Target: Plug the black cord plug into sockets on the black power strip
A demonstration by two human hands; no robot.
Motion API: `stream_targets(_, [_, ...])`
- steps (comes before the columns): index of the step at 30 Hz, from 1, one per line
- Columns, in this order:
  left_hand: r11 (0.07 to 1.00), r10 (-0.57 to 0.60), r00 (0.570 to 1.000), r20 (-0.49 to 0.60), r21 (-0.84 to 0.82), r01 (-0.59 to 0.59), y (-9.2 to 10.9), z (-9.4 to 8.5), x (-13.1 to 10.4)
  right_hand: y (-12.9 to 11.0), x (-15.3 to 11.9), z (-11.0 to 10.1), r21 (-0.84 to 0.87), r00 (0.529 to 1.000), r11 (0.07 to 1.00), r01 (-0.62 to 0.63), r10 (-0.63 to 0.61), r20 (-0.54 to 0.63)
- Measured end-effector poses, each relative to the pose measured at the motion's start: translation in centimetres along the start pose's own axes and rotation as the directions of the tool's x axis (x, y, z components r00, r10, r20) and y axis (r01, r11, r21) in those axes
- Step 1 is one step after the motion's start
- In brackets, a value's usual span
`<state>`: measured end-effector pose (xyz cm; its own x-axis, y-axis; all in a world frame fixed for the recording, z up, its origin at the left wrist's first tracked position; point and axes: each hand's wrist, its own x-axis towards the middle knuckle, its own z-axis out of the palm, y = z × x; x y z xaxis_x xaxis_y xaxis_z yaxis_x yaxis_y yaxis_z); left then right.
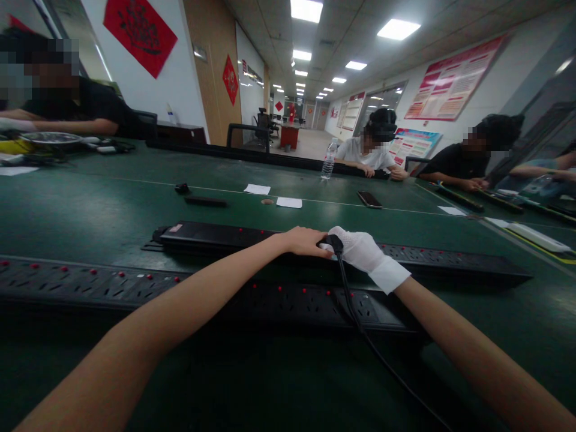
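Two long black power strips with rows of sockets and small red lights lie one behind the other. My bare left hand [303, 241] grips the middle of the farther power strip [211, 235], its fingers reaching to a black plug [333, 243]. In a white glove, my right hand [357, 249] is closed around that plug at the strip. How deep the plug sits is hidden by the fingers. From it a black cable [355, 318] runs down across the nearer power strip [288, 306] to the bottom edge.
Beyond the strips lie a small black bar [206, 201], two paper slips [289, 203] and a phone [369, 199]. A water bottle [329, 160] stands near the far edge of the green table [112, 192]. Several people sit around it. A white strip [537, 236] lies at right.
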<state>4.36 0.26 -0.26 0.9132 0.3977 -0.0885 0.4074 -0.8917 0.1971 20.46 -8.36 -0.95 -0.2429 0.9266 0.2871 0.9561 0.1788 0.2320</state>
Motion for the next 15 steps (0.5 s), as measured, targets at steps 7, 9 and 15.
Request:
stream_targets(7, [0.999, 0.025, 1.0, 0.006, -0.024, -0.025, -0.22, -0.08, -0.1, 0.02, 0.11, 0.06, 0.004, 1.0, 1.0, -0.002, 0.002, 0.0])
stream_targets(9, [0.999, 0.03, 1.0, 0.006, -0.03, -0.03, -0.2, -0.11, -0.15, 0.03, 0.13, 0.15, 0.001, 1.0, 1.0, -0.005, 0.005, -0.003])
stream_targets(15, [0.999, 0.032, 0.999, 0.008, -0.038, -0.032, -0.16, -0.15, -0.16, 0.07, 0.13, 0.26, -0.015, 1.0, 1.0, -0.001, 0.001, 0.0])
